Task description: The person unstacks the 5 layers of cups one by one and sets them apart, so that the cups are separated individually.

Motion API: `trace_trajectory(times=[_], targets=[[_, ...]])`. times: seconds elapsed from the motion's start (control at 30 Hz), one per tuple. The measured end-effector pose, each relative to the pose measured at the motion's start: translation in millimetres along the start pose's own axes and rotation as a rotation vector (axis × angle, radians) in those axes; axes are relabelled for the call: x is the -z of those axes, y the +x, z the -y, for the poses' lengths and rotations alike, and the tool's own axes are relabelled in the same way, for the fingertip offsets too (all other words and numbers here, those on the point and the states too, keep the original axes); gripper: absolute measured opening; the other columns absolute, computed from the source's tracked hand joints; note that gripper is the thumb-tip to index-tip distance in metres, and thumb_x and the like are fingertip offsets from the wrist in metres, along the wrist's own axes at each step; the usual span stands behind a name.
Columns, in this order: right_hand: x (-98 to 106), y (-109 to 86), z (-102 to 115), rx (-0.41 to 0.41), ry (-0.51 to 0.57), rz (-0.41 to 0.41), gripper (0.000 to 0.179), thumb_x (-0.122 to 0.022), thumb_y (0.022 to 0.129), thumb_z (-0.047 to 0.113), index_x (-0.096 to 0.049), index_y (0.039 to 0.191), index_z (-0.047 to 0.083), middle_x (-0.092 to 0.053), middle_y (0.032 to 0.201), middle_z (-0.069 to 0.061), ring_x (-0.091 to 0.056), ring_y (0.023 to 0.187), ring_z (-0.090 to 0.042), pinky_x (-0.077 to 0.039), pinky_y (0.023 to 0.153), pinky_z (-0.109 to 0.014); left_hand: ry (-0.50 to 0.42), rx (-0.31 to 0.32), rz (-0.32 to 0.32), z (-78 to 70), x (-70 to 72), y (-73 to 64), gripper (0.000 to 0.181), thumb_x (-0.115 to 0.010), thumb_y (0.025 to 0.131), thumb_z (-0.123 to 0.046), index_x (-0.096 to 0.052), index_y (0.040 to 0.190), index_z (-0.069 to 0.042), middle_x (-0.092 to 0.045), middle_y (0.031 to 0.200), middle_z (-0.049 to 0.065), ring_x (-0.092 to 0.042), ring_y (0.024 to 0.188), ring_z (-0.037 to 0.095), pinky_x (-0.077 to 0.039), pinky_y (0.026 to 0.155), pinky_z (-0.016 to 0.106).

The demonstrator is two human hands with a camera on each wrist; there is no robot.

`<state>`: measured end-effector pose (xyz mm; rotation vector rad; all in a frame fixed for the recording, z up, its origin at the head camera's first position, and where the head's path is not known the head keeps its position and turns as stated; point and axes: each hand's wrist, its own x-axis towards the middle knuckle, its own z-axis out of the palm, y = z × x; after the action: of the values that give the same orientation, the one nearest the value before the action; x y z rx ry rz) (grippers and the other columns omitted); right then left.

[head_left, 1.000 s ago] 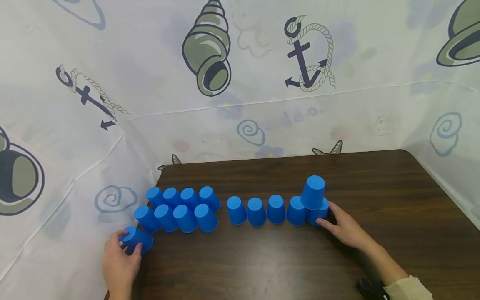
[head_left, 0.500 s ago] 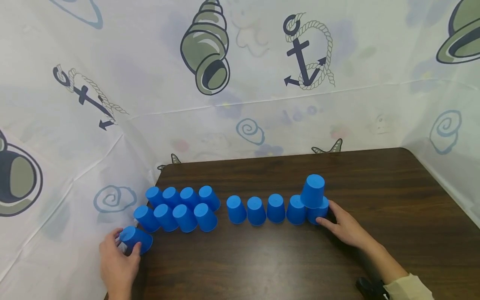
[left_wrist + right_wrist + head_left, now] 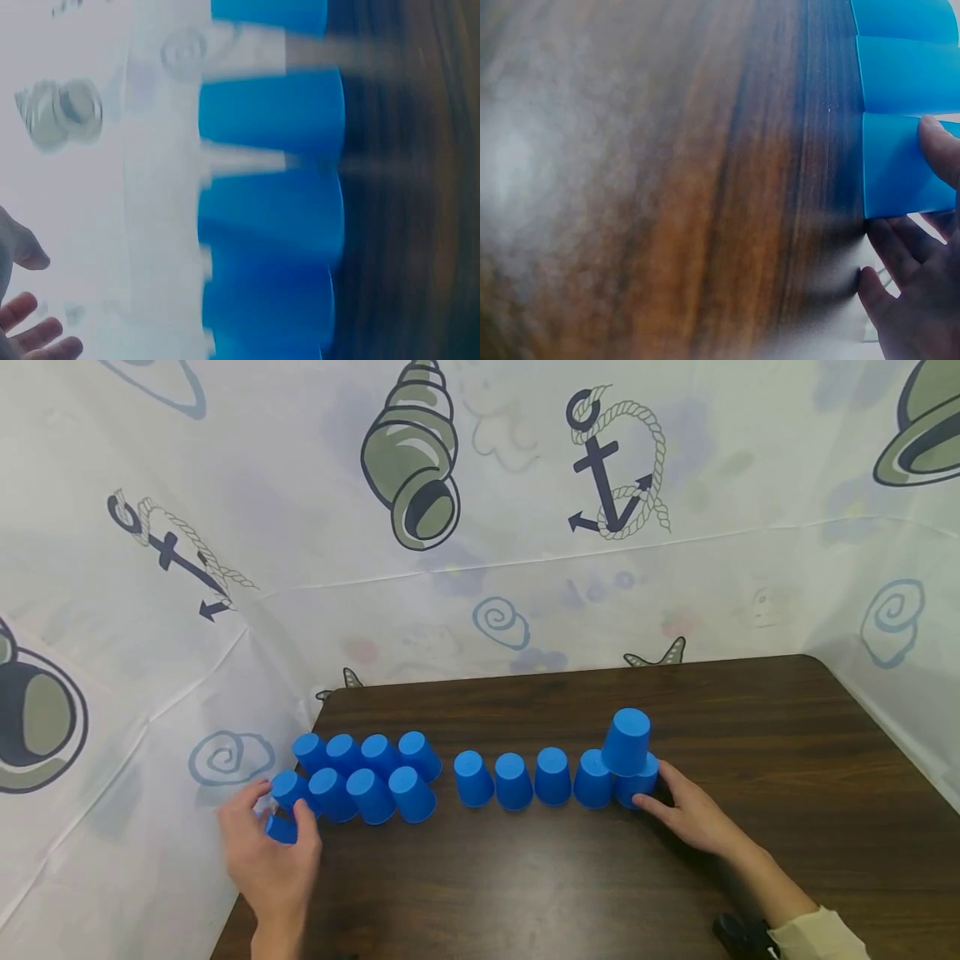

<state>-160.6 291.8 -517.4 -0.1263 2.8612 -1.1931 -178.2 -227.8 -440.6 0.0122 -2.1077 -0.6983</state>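
Blue cups stand upside down on a dark wooden table (image 3: 525,877). My left hand (image 3: 270,856) is raised over a front-left cup (image 3: 281,829), which it partly hides, with thumb and fingers spread. In the left wrist view, nothing lies between the thumb and fingers of the left hand (image 3: 34,300), and several cups (image 3: 270,217) stand past them, blurred. My right hand (image 3: 693,814) holds the end cup (image 3: 633,792) of the right row, thumb on its front and fingers at its side. Another cup (image 3: 627,742) sits on top, above the end cup and its neighbour (image 3: 592,781).
Two rows of cups (image 3: 370,797) stand close together at the left. Further cups (image 3: 513,783) form the row toward the right. A printed cloth (image 3: 525,485) hangs behind and at both sides of the table. A black object (image 3: 738,937) is by the right sleeve.
My left hand has come off the front-left cup and moved up and to the right, now above it. The right hand and the other cups have stayed in place.
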Motion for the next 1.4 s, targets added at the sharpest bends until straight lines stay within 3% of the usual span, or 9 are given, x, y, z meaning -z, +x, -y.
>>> trace_trajectory(times=[0.13,0.23,0.33,0.53,0.67,0.7,0.93,1.13,1.4], targets=[[0.1,-0.3,-0.3,0.006,0.006,-0.005,0.077,-0.058,0.097,0.045,-0.029,0.148,-0.004,-0.038,0.146,-0.032,-0.036,0.132,-0.053,-0.033,0.1,-0.07,-0.197,-0.141,0.054,-34.1,-22.2,-3.7,0.045,-0.077,0.08,-0.005,-0.06,0.12,0.0,-0.06,0.125,0.013,-0.059,0.111,0.026,-0.056,0.086,0.043],[0.0,-0.3,-1.1,0.013,0.008,-0.01,0.076,-0.059,0.097,0.044,-0.029,0.148,-0.004,-0.038,0.146,-0.032,-0.036,0.132,-0.052,-0.033,0.1,-0.07,-0.318,-0.202,0.166,-59.2,-41.6,-11.4,0.045,-0.077,0.08,-0.002,-0.06,0.121,-0.003,-0.059,0.127,0.01,-0.058,0.114,0.024,-0.056,0.081,0.051],[-0.2,-0.3,-1.6,0.02,0.011,-0.011,0.076,-0.059,0.097,0.044,-0.029,0.148,-0.004,-0.038,0.146,-0.032,-0.037,0.132,-0.052,-0.033,0.1,-0.07,-0.417,-0.261,0.307,-85.4,-61.6,-21.3,0.047,-0.077,0.082,-0.003,-0.058,0.125,-0.006,-0.057,0.129,0.007,-0.058,0.115,0.023,-0.057,0.082,0.047],[0.6,-0.8,-2.2,0.014,0.012,-0.01,0.077,-0.058,0.097,0.045,-0.028,0.149,-0.003,-0.037,0.147,-0.032,-0.035,0.133,-0.053,-0.032,0.1,-0.07,-0.509,-0.368,0.598,-144.9,-99.0,-39.9,0.053,-0.074,0.087,-0.012,-0.054,0.135,-0.015,-0.053,0.134,0.0,-0.062,0.104,0.017,-0.057,0.081,0.034],[0.6,-0.6,-2.0,0.009,0.007,-0.01,0.077,-0.058,0.097,0.045,-0.028,0.149,-0.003,-0.037,0.147,-0.032,-0.035,0.133,-0.053,-0.032,0.101,-0.07,-0.529,-0.422,0.719,-179.1,-124.1,-49.3,0.058,-0.073,0.09,-0.017,-0.048,0.142,-0.018,-0.048,0.139,-0.002,-0.063,0.095,0.014,-0.055,0.073,0.025],[0.6,-0.5,-1.8,0.006,0.006,-0.01,0.077,-0.058,0.097,0.045,-0.028,0.149,-0.003,-0.037,0.147,-0.032,-0.035,0.133,-0.053,-0.032,0.1,-0.07,-0.533,-0.43,0.737,-186.6,-130.7,-50.5,0.059,-0.073,0.09,-0.019,-0.047,0.143,-0.019,-0.047,0.14,-0.001,-0.063,0.101,0.016,-0.054,0.077,0.025],[0.7,-0.7,0.4,0.016,0.017,-0.014,0.075,-0.059,0.098,0.042,-0.028,0.149,-0.003,-0.038,0.146,-0.032,-0.037,0.132,-0.053,-0.032,0.1,-0.071,-0.552,-0.455,0.773,-225.6,-167.9,-52.2,0.068,-0.07,0.092,-0.026,-0.035,0.151,-0.023,-0.041,0.148,0.005,-0.064,0.091,0.016,-0.046,0.055,0.016],[0.2,-1.1,-2.1,0.053,0.025,-0.031,0.071,-0.06,0.098,0.038,-0.03,0.148,-0.002,-0.041,0.144,-0.031,-0.041,0.13,-0.052,-0.033,0.099,-0.07,-0.509,-0.525,0.762,-246.7,-183.6,-56.1,0.068,-0.067,0.094,-0.034,-0.033,0.152,-0.025,-0.042,0.147,0.006,-0.054,0.124,0.015,-0.054,0.086,0.028],[-1.6,-0.3,-4.0,0.066,0.049,-0.026,0.07,-0.06,0.098,0.037,-0.03,0.148,0.0,-0.043,0.143,-0.029,-0.043,0.129,-0.05,-0.034,0.099,-0.07,-0.489,-0.505,0.757,-252.5,-193.3,-63.4,0.063,-0.067,0.093,-0.035,-0.038,0.149,-0.027,-0.049,0.14,0.0,-0.059,0.116,0.013,-0.055,0.081,0.026]])
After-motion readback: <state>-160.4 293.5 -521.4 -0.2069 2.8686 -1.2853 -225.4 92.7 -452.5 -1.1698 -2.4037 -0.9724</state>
